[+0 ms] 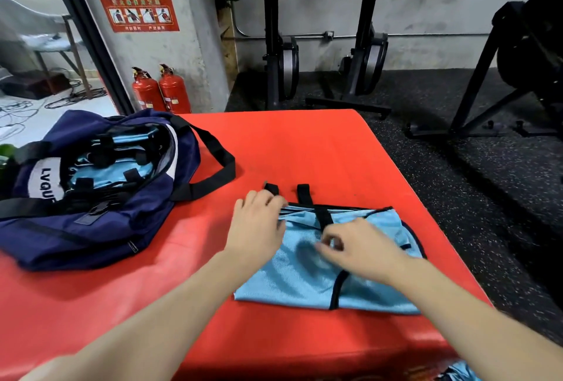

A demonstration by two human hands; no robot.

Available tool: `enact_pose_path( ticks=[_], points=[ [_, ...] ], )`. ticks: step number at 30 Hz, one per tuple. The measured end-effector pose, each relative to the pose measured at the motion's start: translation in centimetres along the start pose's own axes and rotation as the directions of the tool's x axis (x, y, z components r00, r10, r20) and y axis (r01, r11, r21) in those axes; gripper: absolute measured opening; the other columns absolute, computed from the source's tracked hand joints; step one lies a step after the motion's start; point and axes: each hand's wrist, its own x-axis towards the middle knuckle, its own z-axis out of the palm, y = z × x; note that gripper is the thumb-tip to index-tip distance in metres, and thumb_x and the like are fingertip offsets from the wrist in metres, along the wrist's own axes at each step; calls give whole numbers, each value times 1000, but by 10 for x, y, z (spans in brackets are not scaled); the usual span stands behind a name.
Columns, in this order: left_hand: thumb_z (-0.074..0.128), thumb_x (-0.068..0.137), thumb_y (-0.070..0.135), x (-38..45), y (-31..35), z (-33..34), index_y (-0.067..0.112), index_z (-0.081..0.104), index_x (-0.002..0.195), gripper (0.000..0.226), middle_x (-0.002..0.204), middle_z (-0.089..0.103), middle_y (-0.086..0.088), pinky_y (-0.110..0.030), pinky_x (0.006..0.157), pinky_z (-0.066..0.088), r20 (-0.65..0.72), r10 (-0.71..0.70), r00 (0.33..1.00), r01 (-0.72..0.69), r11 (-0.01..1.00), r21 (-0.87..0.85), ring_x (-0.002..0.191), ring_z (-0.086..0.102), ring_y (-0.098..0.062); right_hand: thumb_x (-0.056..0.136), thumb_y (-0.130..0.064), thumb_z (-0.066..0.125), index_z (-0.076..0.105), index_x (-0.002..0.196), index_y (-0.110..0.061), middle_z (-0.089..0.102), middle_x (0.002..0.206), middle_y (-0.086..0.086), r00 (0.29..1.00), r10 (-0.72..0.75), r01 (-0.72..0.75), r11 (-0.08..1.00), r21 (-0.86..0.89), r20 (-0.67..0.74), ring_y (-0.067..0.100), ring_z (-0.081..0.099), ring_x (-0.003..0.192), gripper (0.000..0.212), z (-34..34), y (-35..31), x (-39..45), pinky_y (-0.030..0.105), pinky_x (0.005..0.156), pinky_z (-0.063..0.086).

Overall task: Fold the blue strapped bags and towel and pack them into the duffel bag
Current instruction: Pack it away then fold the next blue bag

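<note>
While the navy duffel bag [91,197] sits open at the left of the red mat [304,152], one light blue strapped bag [335,258] lies flat on the mat to its right, well apart from it. The duffel already has blue fabric with black straps inside, so part of the packing looks done.

Left hand [259,222]: over the bag's far left corner, fingers curled at the top edge near the two black straps [303,193] that stick out past it. Looks like it grips the edge or a strap, but the fingertips are hidden, so I can't tell for sure.

Right hand [353,246]: over the middle of the bag, thumb and forefinger curled toward each other. Motion blur; can't tell if it pinches fabric or holds nothing.

Step in hand, as I read it: folding this bag, early in the fold. It's still spread out with only the top edge bunched.

Next move likely needs:
- straps tucked onto the body so they don't trail
- one side folded over the other, seams aligned, pressed flat
- then lift it across to the duffel opening, which is already fairly full, so a compact fold matters

More blue fabric [457,373] shows at the bottom edge, below the mat; probably another piece waiting. Towel not identifiable here.
</note>
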Motion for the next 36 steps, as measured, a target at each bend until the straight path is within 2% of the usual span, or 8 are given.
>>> enact_pose_path(
  ticks=[4,7,11,17,20,26,32,36],
  points=[
    [51,95,32,-19,26,4,26,64,101,16,101,64,6,-34,82,49,213,-26,977,71,975,-210,104,58,-18,94,-46,48,56,114,-25,69,105,7,998,67,-68,990,-121,-14,35,65,102,30,17,-24,5,40,78,50],
    [50,95,32,-27,25,15,26,62,110,20,117,56,6,-37,98,41,200,16,980,6,994,-105,121,44,-20,98,-42,46,41,138,-20,64,119,8,988,140,-151,971,-185,-71,35,63,109,46,19,-24,12,41,81,48],
    [52,92,38,-27,28,18,28,56,113,23,147,37,2,-45,112,25,261,-83,962,106,992,-73,141,22,-26,99,-41,47,26,155,-21,46,143,3,981,108,-135,977,-166,-161,28,46,129,63,25,-18,22,42,102,42],
    [57,85,48,-24,22,22,26,59,111,34,152,33,-6,-54,117,1,156,-90,984,87,996,22,149,9,-35,98,-46,51,37,151,-22,35,154,1,976,86,-101,993,-66,-199,25,32,141,60,33,-7,46,41,114,30],
    [64,74,48,-18,12,21,23,66,100,36,143,49,-12,-60,114,9,40,-5,999,-1,991,131,143,30,-40,99,-53,42,38,150,-28,39,151,-4,976,92,-114,988,-102,-199,21,32,140,57,38,-5,49,40,112,26],
    [72,69,7,21,-31,3,25,71,100,37,146,45,-15,-60,113,16,-45,26,999,-14,967,254,141,29,-40,101,-57,27,26,156,-25,30,158,1,985,84,-104,986,-130,-154,25,23,145,64,48,-1,44,46,116,21],
    [73,85,20,32,-45,-2,23,65,99,17,101,57,2,-40,72,49,-217,-106,970,82,990,-119,88,61,-25,92,-62,7,27,155,-22,32,157,3,983,64,-91,984,-154,-171,26,26,144,78,53,-1,45,47,116,22],
    [62,93,28,20,-24,9,26,62,101,8,97,60,10,-36,79,51,-77,5,997,-23,973,-232,94,60,-16,98,-59,28,30,154,-23,30,159,3,980,64,-86,990,-112,-190,25,23,146,67,52,0,45,47,117,22]
  ],
)
